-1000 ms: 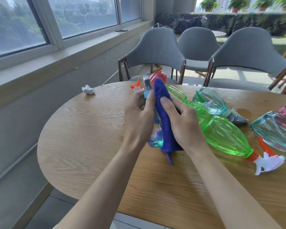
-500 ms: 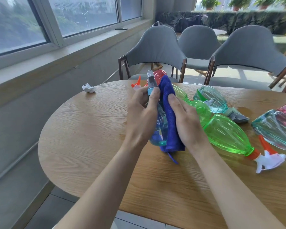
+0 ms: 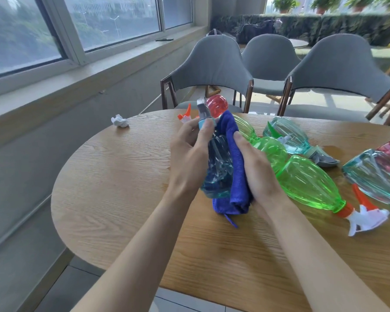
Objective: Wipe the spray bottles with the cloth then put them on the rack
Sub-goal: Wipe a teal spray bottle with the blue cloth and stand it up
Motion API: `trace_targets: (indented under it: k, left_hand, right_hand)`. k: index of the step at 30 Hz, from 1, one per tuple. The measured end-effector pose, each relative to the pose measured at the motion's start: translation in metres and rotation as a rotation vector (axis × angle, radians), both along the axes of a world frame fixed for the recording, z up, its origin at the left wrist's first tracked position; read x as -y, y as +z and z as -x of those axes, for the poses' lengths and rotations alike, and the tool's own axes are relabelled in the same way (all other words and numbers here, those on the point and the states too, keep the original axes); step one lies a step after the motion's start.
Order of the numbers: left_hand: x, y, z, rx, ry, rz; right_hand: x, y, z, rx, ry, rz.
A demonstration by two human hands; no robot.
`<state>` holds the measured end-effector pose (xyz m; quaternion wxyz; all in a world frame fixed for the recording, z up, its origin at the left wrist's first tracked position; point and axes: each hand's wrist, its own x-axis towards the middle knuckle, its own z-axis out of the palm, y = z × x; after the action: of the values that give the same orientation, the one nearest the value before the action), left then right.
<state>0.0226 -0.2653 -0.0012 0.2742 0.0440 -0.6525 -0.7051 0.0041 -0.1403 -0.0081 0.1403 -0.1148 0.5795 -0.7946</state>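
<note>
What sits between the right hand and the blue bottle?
The blue cloth; the head view shows the right hand holding it against the blue bottle, gripped by the left hand.

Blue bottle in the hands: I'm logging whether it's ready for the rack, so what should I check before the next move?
1. Left hand grips the blue bottle at the neck: ok.
2. Right hand holds the cloth against the bottle's side: ok.
3. Bottle wiped all the way round: cannot tell, its far side is hidden.
4. Rack in sight for placing: not ok, none shows in this view.
5. Every bottle off the table: not ok, the green bottle and others lie on it.
</note>
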Motion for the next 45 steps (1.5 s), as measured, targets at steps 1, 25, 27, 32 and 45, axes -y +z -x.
trace_targets:
  k: [1,25,27,32,45]
  left_hand:
    - [0.001,0.000,0.001,-0.007,0.005,-0.033]
    - [-0.009,-0.006,0.002,-0.004,0.093,0.117]
    - [-0.004,-0.006,0.004,-0.005,0.169,0.089]
    - [0.004,-0.003,0.006,0.002,0.257,-0.019]
    - [-0.003,-0.003,0.008,-0.035,0.237,-0.210]
  right_hand:
    - [-0.001,-0.001,-0.002,0.054,0.029,0.050]
    - [0.008,-0.006,-0.003,-0.487,-0.145,-0.439]
    - [0.012,-0.013,-0.007,-0.641,-0.161,-0.504]
    - [0.010,-0.022,-0.005,-0.775,-0.129,-0.546]
    - [-0.001,-0.016,-0.007,-0.366,-0.079,-0.174]
